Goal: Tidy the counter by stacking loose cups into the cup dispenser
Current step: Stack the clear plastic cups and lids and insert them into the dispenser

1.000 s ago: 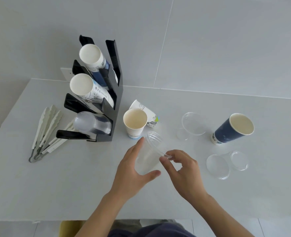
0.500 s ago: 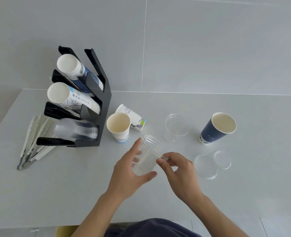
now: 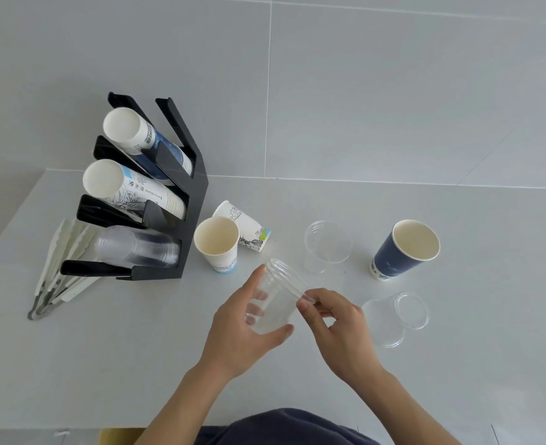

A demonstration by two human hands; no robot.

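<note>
My left hand (image 3: 239,332) grips a clear plastic cup (image 3: 276,300) around its body, held just above the counter. My right hand (image 3: 336,329) pinches that cup's rim with thumb and fingertips. The black cup dispenser (image 3: 188,200) stands at the left with stacks of paper cups in its two upper slots and clear cups (image 3: 137,248) in the lowest. Loose on the counter: an upright white paper cup (image 3: 217,244), a printed paper cup lying on its side (image 3: 249,229), an upright clear cup (image 3: 328,244), a blue paper cup (image 3: 405,248) and a clear cup on its side (image 3: 393,316).
White tongs (image 3: 58,268) lie left of the dispenser near the counter's left edge. A tiled wall rises behind the counter. The counter's front edge runs just below my forearms.
Both hands have stayed on the clear cup and tilted it slightly more upright. The camera view shifted, so the objects sit lower and to the left in the frame.
</note>
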